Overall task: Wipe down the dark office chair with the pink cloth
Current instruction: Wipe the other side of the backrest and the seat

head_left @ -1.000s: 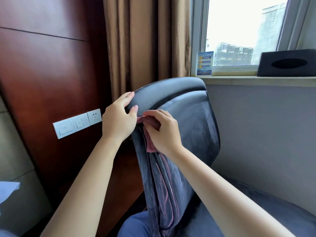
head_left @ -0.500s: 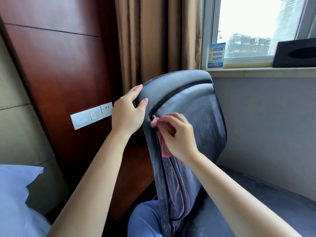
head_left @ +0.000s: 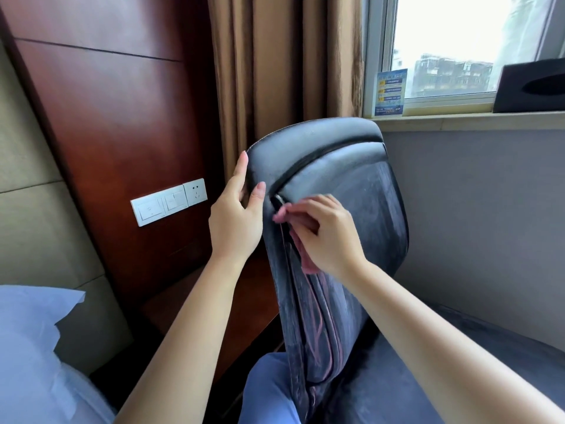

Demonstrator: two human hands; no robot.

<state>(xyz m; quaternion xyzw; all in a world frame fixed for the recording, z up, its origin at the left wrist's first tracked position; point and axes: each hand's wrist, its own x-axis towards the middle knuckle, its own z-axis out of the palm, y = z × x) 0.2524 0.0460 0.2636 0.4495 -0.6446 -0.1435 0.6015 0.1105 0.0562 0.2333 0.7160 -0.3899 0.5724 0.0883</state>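
Observation:
The dark office chair [head_left: 360, 185] stands in front of me, its shiny backrest turned edge-on and its seat running off to the lower right. My left hand [head_left: 235, 218] grips the backrest's upper left edge, thumb on the front face. My right hand [head_left: 324, 234] presses the bunched pink cloth [head_left: 307, 264] against the seam on the backrest's left side. Most of the cloth is hidden under my fingers; a pink fold shows below my palm.
A dark wood wall panel with a white switch and socket plate [head_left: 168, 201] is at left, brown curtains [head_left: 284, 65] behind the chair. The window sill [head_left: 470, 120] holds a blue card [head_left: 390, 92] and a black tissue box [head_left: 532, 87]. A white pillow [head_left: 27, 347] lies at lower left.
The view has shifted so the chair sits further right and higher. My right hand with the cloth has slid slightly along the backrest seam; my left hand keeps its hold on the edge.

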